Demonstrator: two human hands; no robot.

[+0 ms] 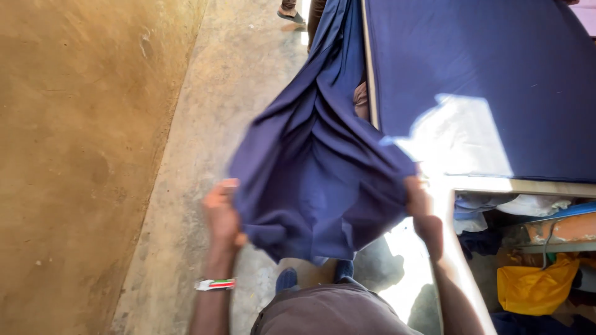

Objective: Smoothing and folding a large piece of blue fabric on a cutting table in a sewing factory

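- The table [496,184] fills the upper right of your view, and the dark blue cloth [323,180] lies spread flat over its top, with a bright patch of sun near the front edge.
- The cloth spills off the table's left edge and hangs in deep folds between your two hands, above the concrete floor [186,205].
- The earthen wall [74,155] takes up the whole left side.
- Under the table's front edge lie heaped light fabrics and a yellow bag [537,288]; it looks soft and crumpled, and no label or sign can be made out on it or anywhere else.
- Your left hand [222,214] is closed on the hanging cloth's left border, fingers curled into the fabric.
- Your right hand [423,208] is clamped on the cloth's right border, just beside the table's front-left corner.
- Judging by the folds, the cloth is light, soft and limp, with no stiffness of its own; it will sag wherever you leave it unsupported, and it may slide off the table under its own hang.
- The borders you already grip look like the best places to hold it.
- A striped wristband [215,284] sits on your left wrist.
- Another person's foot [290,15] shows at the top edge.
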